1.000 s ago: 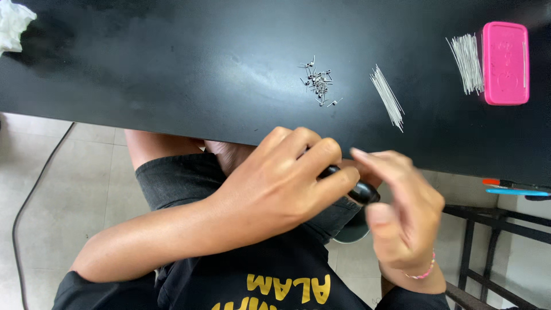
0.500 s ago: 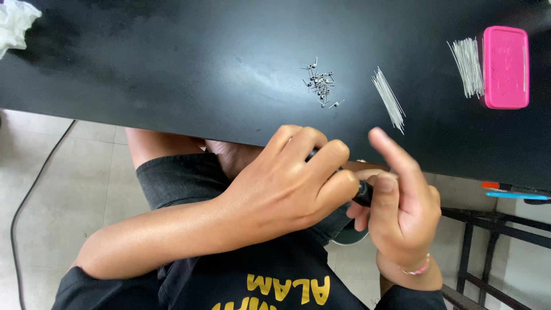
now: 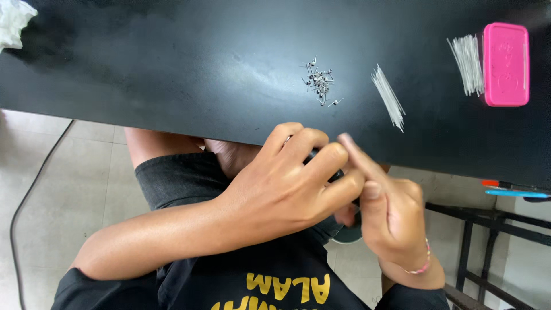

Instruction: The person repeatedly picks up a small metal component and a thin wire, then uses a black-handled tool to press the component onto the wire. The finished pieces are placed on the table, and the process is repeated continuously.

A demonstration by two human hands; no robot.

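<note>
A small dark tool [image 3: 336, 172] is clenched in the left hand [image 3: 287, 189], now met at 3 o'clock by the right hand [image 3: 393, 215], whose fingers, spread a second ago, are closed against it.

Bright, even daylight fills the view. The black surface [image 3: 172, 69] carries a broad, soft sheen across its middle, brightest left of the small metal parts [image 3: 320, 83], and fades darker toward the top right corner. The pink box [image 3: 505, 64] is vivid and slightly washed at its edges. Shadows are faint and soft. The left hand [image 3: 284, 189] is sharp, while the right hand [image 3: 390, 221] shows slight motion blur at the fingertips. The floor [image 3: 51, 172] looks pale and evenly lit.
</note>
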